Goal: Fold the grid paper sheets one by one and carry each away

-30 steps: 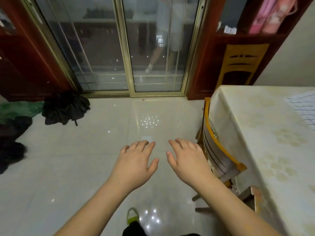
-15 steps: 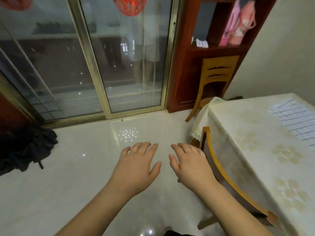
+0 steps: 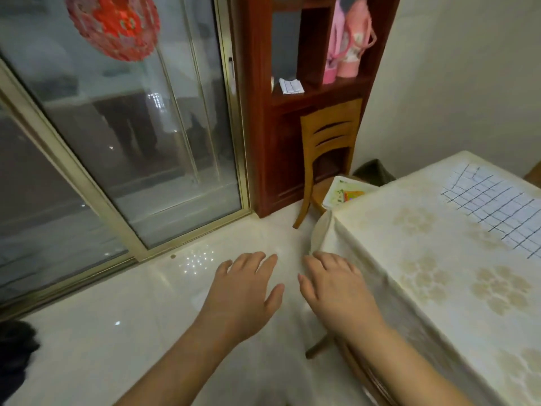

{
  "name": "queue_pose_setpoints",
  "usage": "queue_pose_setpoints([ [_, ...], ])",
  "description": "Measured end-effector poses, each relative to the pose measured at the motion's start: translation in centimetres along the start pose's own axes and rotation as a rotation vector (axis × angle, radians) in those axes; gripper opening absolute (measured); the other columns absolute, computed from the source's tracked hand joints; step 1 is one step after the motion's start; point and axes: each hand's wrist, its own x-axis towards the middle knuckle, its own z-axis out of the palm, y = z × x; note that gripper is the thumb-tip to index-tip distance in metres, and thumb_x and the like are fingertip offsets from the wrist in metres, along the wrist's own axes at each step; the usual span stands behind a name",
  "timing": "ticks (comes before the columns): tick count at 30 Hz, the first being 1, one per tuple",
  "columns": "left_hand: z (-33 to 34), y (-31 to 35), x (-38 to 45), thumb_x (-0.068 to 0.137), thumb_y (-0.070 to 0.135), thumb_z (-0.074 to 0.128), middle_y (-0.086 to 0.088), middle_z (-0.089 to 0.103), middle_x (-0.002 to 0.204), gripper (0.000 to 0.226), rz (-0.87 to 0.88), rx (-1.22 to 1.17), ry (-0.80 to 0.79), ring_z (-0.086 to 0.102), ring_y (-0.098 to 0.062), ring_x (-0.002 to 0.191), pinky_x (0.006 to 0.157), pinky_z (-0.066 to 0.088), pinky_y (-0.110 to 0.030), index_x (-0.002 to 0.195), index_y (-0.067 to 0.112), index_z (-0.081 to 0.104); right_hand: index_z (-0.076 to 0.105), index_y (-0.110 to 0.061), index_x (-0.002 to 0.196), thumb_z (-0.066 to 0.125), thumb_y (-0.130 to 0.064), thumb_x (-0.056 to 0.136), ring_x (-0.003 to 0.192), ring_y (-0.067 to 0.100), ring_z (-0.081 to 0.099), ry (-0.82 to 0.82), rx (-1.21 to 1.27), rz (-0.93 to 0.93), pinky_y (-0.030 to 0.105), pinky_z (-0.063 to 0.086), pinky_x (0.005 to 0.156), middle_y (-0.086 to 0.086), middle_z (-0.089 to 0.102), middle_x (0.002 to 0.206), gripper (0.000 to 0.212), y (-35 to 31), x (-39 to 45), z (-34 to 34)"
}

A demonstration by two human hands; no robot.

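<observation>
Left hand (image 3: 244, 291) and right hand (image 3: 336, 288) palms down, fingers relaxed, grasping nothing, over the floor; grid paper sheet (image 3: 497, 206) flat on the table (image 3: 409, 273), far right; folded sheet (image 3: 290, 85) on far shelf (image 3: 319, 92)

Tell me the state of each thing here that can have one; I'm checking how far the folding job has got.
Left hand: open, palm down, holding nothing.
Right hand: open, palm down, holding nothing.
White grid paper sheet: unfolded, flat on the cream tablecloth.
Small folded grid paper: folded, lying on the red-brown wooden cabinet shelf.
Gold-framed sliding glass door: closed.
</observation>
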Motion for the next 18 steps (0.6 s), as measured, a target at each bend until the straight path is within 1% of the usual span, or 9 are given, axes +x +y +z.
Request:
queue_pose_setpoints([
  [1, -0.3, -0.2, 1.3, 0.097, 0.057, 0.024, 0.009, 0.02, 0.158, 0.06, 0.021, 0.002, 0.002, 0.018, -0.013, 0.144, 0.118, 0.016, -0.039, 0.151, 0.034, 0.012, 0.059, -0.024, 0.125, 0.021, -0.049, 0.092, 0.118, 0.022, 0.056, 0.018, 0.009, 0.026, 0.039, 0.042, 0.1, 0.002, 0.061, 0.128, 0.056, 0.3, 1.1, -0.1],
  [3, -0.8, -0.8, 4.1, 0.097, 0.057, 0.024, 0.009, 0.021, 0.158, 0.06, 0.065, 0.005, 0.007, 0.019, -0.012, 0.144, 0.117, 0.017, -0.038, 0.151, 0.034, 0.013, 0.066, -0.023, 0.113, 0.029, -0.047, 0.09, 0.104, 0.023, 0.065, 0.042, 0.017, 0.097, 0.039, 0.05, 0.089, 0.002, 0.068, 0.114, 0.05, 0.8, 3.2, -0.5],
  [5, -1.0, -1.5, 7.1, 0.097, 0.057, 0.024, 0.01, 0.022, 0.157, 0.059, 0.115, -0.008, 0.005, 0.02, -0.011, 0.143, 0.116, 0.018, -0.037, 0.151, 0.035, 0.016, 0.068, -0.023, 0.112, 0.03, -0.046, 0.09, 0.1, 0.022, 0.066, 0.05, 0.018, 0.167, 0.037, 0.052, 0.085, 0.001, 0.069, 0.109, 0.049, 1.2, 5.1, -0.7],
  [7, -1.1, -2.4, 10.2, 0.096, 0.058, 0.022, 0.01, 0.024, 0.156, 0.059, 0.173, -0.031, 0.007, 0.022, -0.01, 0.142, 0.116, 0.02, -0.035, 0.15, 0.034, 0.018, 0.065, -0.024, 0.119, 0.021, -0.049, 0.089, 0.107, 0.023, 0.063, 0.071, 0.012, 0.195, 0.038, 0.049, 0.091, 0.001, 0.067, 0.115, 0.058, 1.3, 7.0, -0.9],
  [9, -1.4, -3.3, 13.5, 0.095, 0.058, 0.019, 0.01, 0.026, 0.155, 0.061, 0.247, -0.036, 0.01, 0.023, -0.009, 0.141, 0.115, 0.022, -0.034, 0.15, 0.034, 0.02, 0.054, -0.026, 0.133, 0.005, -0.053, 0.085, 0.123, 0.023, 0.052, 0.037, 0.009, 0.214, 0.038, 0.038, 0.103, 0.001, 0.057, 0.133, 0.073, 1.6, 9.3, -1.2],
  [11, -1.5, -4.3, 16.7, 0.096, 0.057, 0.021, 0.01, 0.027, 0.155, 0.059, 0.314, -0.056, 0.004, 0.024, -0.01, 0.141, 0.115, 0.023, -0.035, 0.15, 0.033, 0.02, 0.051, -0.026, 0.135, 0.001, -0.053, 0.083, 0.128, 0.023, 0.048, 0.051, -0.015, 0.261, 0.038, 0.035, 0.105, 0.001, 0.053, 0.138, 0.077, 1.8, 11.6, -0.9],
  [13, -1.9, -5.4, 19.5, 0.095, 0.056, 0.021, 0.01, 0.03, 0.153, 0.059, 0.39, -0.065, 0.01, 0.026, -0.01, 0.14, 0.113, 0.024, -0.035, 0.149, 0.033, 0.022, 0.058, -0.025, 0.128, 0.009, -0.051, 0.087, 0.121, 0.023, 0.054, 0.096, -0.041, 0.339, 0.038, 0.04, 0.1, 0.002, 0.059, 0.131, 0.068, 1.7, 13.8, -0.6],
  [15, -2.3, -6.7, 22.1, 0.092, 0.057, 0.016, 0.011, 0.034, 0.151, 0.062, 0.456, -0.065, 0.018, 0.029, -0.01, 0.138, 0.112, 0.026, -0.034, 0.148, 0.032, 0.026, 0.063, -0.024, 0.121, 0.019, -0.049, 0.09, 0.112, 0.023, 0.06, 0.116, -0.05, 0.415, 0.038, 0.046, 0.094, 0.002, 0.065, 0.121, 0.06, 1.4, 16.1, -0.6],
  [18, -3.2, -8.0, 25.5, 0.087, 0.058, 0.011, 0.01, 0.039, 0.147, 0.069, 0.55, -0.044, 0.003, 0.034, -0.011, 0.135, 0.11, 0.029, -0.036, 0.147, 0.03, 0.031, 0.07, -0.023, 0.106, 0.033, -0.045, 0.088, 0.094, 0.022, 0.068, 0.154, -0.048, 0.502, 0.037, 0.054, 0.079, 0.001, 0.07, 0.103, 0.047, 0.7, 18.8, -1.0],
])
